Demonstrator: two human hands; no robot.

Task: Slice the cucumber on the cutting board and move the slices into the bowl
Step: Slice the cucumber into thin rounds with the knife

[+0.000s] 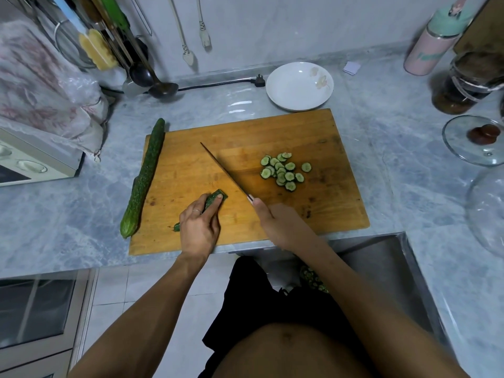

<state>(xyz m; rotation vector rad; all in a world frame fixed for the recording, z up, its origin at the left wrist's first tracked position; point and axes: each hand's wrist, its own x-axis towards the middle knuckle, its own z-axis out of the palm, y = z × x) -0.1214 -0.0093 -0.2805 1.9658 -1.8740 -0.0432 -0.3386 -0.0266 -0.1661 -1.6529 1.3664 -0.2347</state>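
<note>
A wooden cutting board (191, 165) lies on the marble counter. My left hand (199, 227) holds down a short cucumber piece (216, 196) near the board's front, fingers curled over it. My right hand (278, 225) grips the handle of a long knife (223, 170), whose blade points away to the upper left, just right of the piece. A pile of several cucumber slices (282, 170) sits on the board's right half. A whole cucumber (144, 175) lies along the board's left edge. The white bowl (300, 85) stands behind the board with nothing in it.
A steel sink (381, 268) opens at the front right. Glass lids (474, 140) and a dark jar (469, 83) stand at the right, a pink bottle (433, 42) at the back. A cloth-covered appliance (35, 159) sits left; ladles and a plug cable (218, 84) lie behind.
</note>
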